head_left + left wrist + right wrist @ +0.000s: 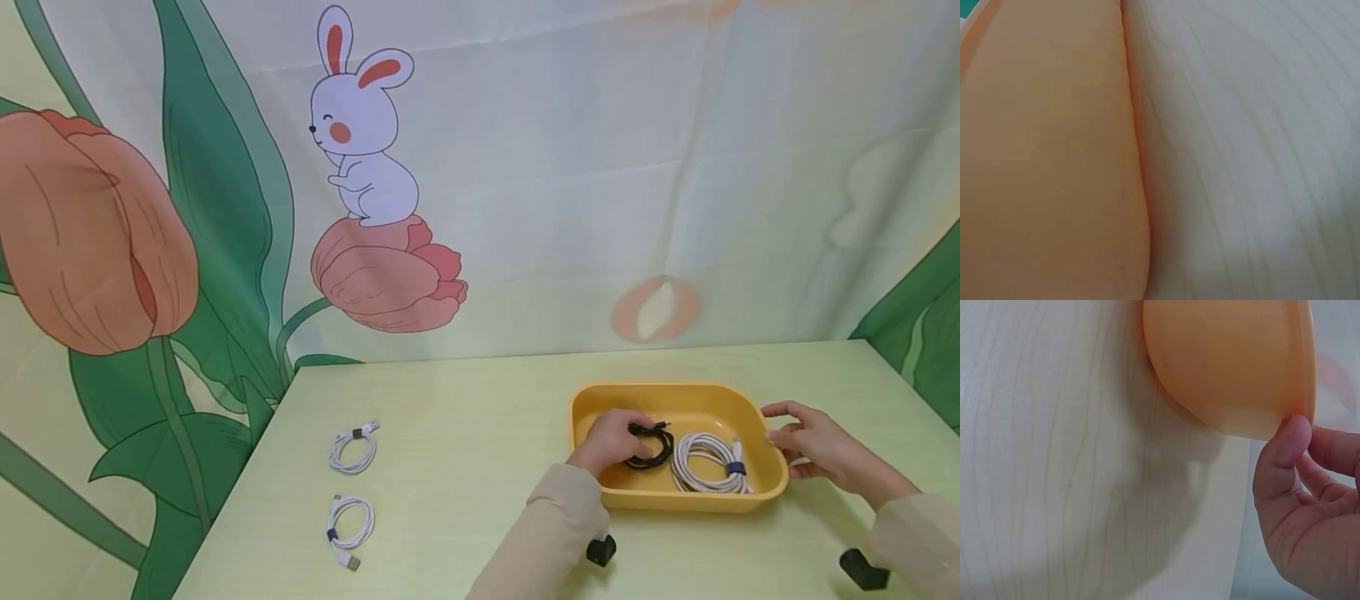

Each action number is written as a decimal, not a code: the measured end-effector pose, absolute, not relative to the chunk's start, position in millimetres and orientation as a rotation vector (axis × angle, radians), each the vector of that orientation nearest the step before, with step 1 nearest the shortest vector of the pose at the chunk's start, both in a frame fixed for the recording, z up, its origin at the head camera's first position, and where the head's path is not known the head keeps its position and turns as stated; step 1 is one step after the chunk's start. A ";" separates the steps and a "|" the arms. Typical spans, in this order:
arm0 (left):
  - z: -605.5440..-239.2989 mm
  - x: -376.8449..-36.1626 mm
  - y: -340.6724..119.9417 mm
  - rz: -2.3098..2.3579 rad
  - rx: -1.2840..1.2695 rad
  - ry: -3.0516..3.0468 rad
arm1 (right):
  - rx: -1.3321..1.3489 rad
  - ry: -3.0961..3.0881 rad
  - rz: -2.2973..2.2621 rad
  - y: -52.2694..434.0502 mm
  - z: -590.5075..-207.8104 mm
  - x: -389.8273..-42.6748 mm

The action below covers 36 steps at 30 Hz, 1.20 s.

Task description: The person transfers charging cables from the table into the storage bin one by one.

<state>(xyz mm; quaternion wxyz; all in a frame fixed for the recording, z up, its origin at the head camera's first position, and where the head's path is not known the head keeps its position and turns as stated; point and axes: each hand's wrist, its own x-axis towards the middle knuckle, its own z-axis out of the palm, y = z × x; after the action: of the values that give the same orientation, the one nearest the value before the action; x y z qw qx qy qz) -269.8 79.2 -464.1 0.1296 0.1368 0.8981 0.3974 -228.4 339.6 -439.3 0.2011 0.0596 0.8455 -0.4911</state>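
1. Left hand is in the yellow tray, fingers curled on the black cable coil at the tray's left.
2. Right hand has fingers loosely apart, thumb touching the tray's right rim.
3. Brace the rim; lift the black coil straight up, clear of the white coil just right.

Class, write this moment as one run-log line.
left hand: grips black cable in yellow tray | right hand: touches tray rim | white cable: in tray
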 end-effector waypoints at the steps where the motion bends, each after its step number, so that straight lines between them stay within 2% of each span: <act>1: -463.9 -269.6 78.6 1.147 0.411 2.605 | 0.171 2.360 -1.372 339.6 -439.1 -228.5; 36: -468.3 -273.7 82.8 0.765 0.655 2.782 | 0.166 2.354 -1.381 340.3 -439.6 -228.7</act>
<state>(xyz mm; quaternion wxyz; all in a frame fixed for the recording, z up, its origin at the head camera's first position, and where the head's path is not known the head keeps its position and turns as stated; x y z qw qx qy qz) -273.7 82.8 -468.3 0.0915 0.2204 0.9364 0.2573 -228.7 340.3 -439.6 0.2021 0.0593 0.8432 -0.4946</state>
